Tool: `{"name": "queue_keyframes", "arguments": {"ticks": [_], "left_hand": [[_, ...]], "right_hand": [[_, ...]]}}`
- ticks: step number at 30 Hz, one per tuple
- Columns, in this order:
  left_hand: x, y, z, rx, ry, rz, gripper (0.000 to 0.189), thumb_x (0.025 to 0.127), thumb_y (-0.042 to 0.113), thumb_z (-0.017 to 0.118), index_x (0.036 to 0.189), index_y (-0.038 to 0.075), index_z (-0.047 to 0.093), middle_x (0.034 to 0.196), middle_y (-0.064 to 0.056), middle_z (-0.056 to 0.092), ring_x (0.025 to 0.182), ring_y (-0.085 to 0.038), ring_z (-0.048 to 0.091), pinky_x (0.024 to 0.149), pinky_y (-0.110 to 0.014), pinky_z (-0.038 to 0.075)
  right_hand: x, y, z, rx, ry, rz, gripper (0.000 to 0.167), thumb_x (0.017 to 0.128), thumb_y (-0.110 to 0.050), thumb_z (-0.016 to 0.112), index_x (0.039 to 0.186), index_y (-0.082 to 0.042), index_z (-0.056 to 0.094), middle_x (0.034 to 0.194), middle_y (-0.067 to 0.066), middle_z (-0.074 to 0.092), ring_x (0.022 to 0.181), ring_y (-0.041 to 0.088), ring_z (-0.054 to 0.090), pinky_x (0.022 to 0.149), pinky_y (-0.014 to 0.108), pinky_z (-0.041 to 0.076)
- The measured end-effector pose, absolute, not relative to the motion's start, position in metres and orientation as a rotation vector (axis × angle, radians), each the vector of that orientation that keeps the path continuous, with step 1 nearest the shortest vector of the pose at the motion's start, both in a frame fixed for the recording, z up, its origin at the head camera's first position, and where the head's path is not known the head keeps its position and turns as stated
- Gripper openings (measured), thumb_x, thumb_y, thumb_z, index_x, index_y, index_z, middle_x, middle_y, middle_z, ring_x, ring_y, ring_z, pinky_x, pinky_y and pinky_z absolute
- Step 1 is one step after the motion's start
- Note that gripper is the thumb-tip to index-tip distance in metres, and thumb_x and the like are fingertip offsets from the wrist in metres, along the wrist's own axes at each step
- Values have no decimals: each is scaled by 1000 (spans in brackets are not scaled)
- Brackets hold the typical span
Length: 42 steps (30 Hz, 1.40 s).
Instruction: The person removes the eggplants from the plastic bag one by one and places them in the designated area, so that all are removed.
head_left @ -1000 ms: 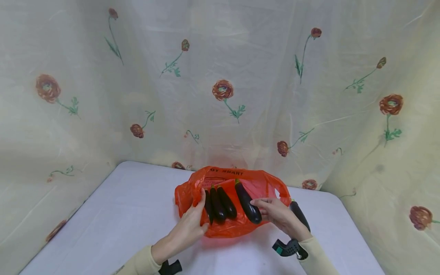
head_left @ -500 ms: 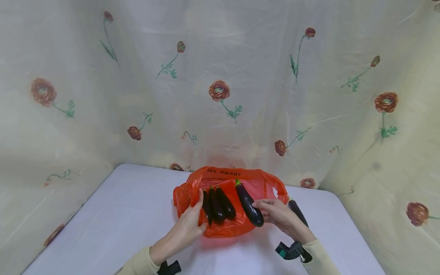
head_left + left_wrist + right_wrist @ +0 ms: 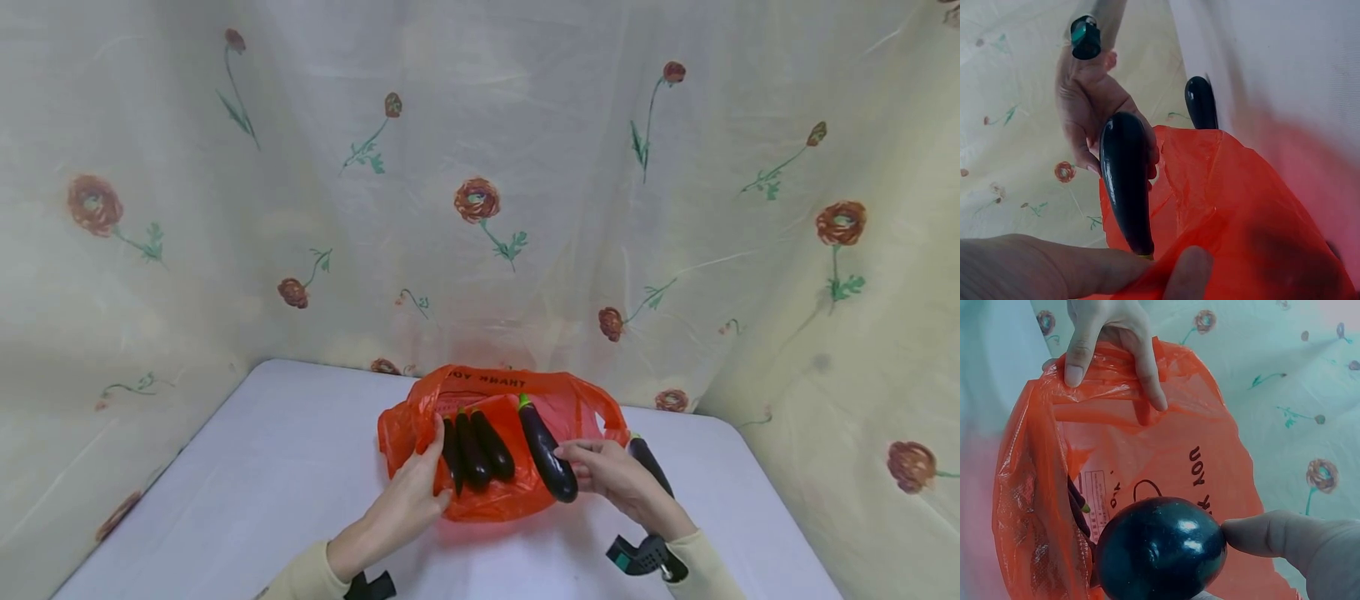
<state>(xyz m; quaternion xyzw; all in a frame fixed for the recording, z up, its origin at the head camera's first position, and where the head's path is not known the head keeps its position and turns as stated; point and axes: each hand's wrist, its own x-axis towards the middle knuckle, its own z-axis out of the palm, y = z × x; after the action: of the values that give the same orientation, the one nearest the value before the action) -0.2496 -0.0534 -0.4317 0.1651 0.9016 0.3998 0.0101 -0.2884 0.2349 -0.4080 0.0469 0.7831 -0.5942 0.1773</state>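
Observation:
My right hand [image 3: 611, 479] holds a dark, glossy eggplant [image 3: 543, 450] by its lower part, thumb on one side and fingers on the other. Its green stem points away, toward the mouth of a red plastic bag [image 3: 487, 507]; in the right wrist view the eggplant's rounded end [image 3: 1160, 550] faces the camera. With thumb and fingers, my left hand [image 3: 408, 496] grips the bag's left rim and keeps the mouth spread. Three more eggplants [image 3: 474, 454] lie side by side inside the bag. Another eggplant [image 3: 1200, 103] rests on the table, right of the bag, partly behind my right wrist.
The bag lies on a white-covered table [image 3: 300, 450] near its far edge. A pale curtain [image 3: 555, 292] with printed red flowers hangs behind the table and along both sides.
The held eggplant has moved slightly toward me and to the right with my right hand. My left hand keeps its grip on the bag, and the view has shifted a little.

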Motion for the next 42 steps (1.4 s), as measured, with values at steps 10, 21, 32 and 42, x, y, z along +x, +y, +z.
{"name": "queue_keyframes", "arguments": {"ticks": [10, 21, 32, 42], "left_hand": [[-249, -55, -432, 511, 2830, 1247, 96, 84, 2, 66, 155, 6, 1, 65, 1, 47, 60, -13, 45, 50, -20, 41], [-248, -56, -431, 529, 2839, 1248, 97, 84, 1, 65, 155, 6, -1, 66, 0, 46, 60, -13, 44, 50, -21, 40], [-249, -56, -431, 527, 2836, 1257, 96, 84, 1, 65, 155, 5, 0, 64, 0, 46, 61, -14, 43, 50, -21, 39], [-249, -55, -431, 517, 2842, 1245, 96, 83, 1, 66, 155, 4, 1, 63, 0, 46, 59, -13, 43, 49, -20, 39]], "right_hand": [[-282, 241, -407, 145, 2251, -1655, 44, 93, -32, 61, 121, 2, 62, 118, 16, 62, 91, 23, 65, 85, 37, 57], [-270, 249, -404, 107, 2204, -1684, 51, 94, -32, 61, 128, 6, 56, 114, 16, 63, 89, 22, 67, 85, 37, 57], [-260, 261, -399, 107, 2217, -1716, 63, 90, -36, 66, 132, 9, 49, 114, 16, 63, 94, 22, 67, 86, 37, 57], [-255, 276, -393, 178, 2242, -1731, 64, 91, -36, 65, 136, 6, 46, 121, 19, 58, 94, 22, 66, 86, 36, 57]]}}
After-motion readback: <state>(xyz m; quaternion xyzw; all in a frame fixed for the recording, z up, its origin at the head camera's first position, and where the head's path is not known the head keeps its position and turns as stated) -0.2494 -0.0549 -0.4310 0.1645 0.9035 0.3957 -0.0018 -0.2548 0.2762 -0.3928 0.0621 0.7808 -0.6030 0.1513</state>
